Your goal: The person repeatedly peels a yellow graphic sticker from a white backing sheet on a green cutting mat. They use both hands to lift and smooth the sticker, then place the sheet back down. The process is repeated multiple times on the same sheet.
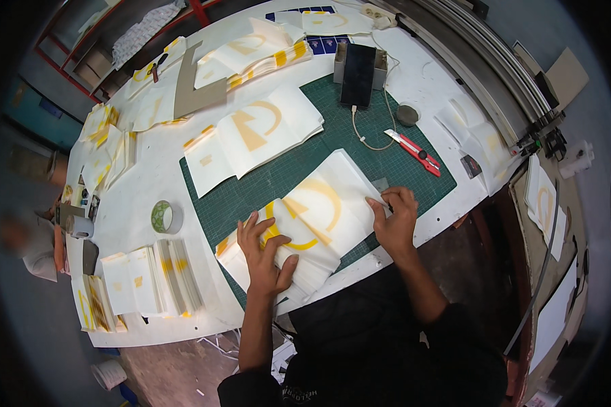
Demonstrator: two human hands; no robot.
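Observation:
A stack of white folded paper sheets (pixel 353 197) with yellow and pale orange print lies on a green cutting mat (pixel 360 146), close to the table's front edge. Fingers spread, my left hand (pixel 265 256) rests on the folded left part of the stack. My right hand (pixel 398 220) is at the stack's right edge, its fingers curled and its thumb against the paper. A small dark thing shows under those fingers, mostly hidden. Beside them a small grey metallic piece (pixel 381 184) lies on the mat. Farther back on the mat is another printed stack (pixel 254 136).
A red box cutter (pixel 414 153) lies at the mat's right, near a phone (pixel 358 76) with a cable and a round container (pixel 407 115). A tape roll (pixel 165 217) and paper stacks (pixel 146 281) are at left. A metal rail (pixel 482 61) runs behind. Another person (pixel 37 247) is far left.

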